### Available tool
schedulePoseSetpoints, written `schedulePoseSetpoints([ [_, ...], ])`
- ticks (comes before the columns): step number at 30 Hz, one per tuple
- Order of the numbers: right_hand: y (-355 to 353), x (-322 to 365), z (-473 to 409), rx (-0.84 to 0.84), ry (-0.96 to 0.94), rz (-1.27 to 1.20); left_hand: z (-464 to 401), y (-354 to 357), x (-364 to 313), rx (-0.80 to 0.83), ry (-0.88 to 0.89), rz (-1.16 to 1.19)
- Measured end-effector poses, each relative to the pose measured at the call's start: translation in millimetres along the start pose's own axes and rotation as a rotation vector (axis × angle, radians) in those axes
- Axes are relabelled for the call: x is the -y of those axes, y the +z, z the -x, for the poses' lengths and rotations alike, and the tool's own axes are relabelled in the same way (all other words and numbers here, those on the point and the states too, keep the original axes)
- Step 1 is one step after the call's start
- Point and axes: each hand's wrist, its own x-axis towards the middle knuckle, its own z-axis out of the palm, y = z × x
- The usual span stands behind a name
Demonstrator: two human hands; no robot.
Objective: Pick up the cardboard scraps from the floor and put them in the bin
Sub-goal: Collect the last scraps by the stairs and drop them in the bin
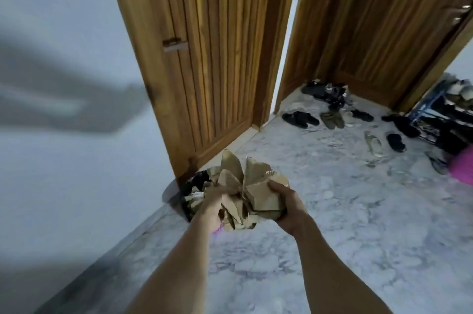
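Note:
A bundle of brown cardboard scraps (249, 187) is held between both hands at the middle of the view. My left hand (211, 205) grips its left side and my right hand (285, 207) grips its right side. The bundle hangs just right of a dark bin (188, 193) lined with a black bag, which stands on the floor against the wall beside the door frame. Paper and cardboard pieces show inside the bin. A bit of pink shows under my left wrist.
A wooden door (202, 57) stands behind the bin and a second wooden door (378, 32) is further right. Several shoes and sandals (332, 116) lie scattered on the marble floor (358, 211). A shoe rack (445, 114) and a pink object (463, 167) sit at the right edge.

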Motion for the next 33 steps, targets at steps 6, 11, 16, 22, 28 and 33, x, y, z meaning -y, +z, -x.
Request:
schedulePoseSetpoints([
  [6,55.5,6.5,-143.8,0.070,0.121,0.103,-111.1,-51.8,-28.7,-0.150,-0.076,0.087],
  [11,87.5,-12.4,-253.4,0.069,0.183,0.138,-206.1,-94.5,-33.1,-0.221,-0.138,0.121],
  [16,79.6,-58.5,-386.3,0.043,0.285,0.161,-322.6,-126.6,8.6,-0.253,-0.173,0.170],
  [22,47.6,-145.1,-537.5,0.026,0.363,0.289,-458.8,-185.6,105.9,-0.297,-0.291,0.185],
  [28,20.5,-204.6,-617.9,0.101,0.389,0.564,-531.9,-228.5,167.6,-0.380,-0.327,0.166],
  [33,3.3,-209.8,-636.0,0.015,0.357,0.832,-542.3,-251.0,192.3,-0.434,-0.483,-0.138],
])
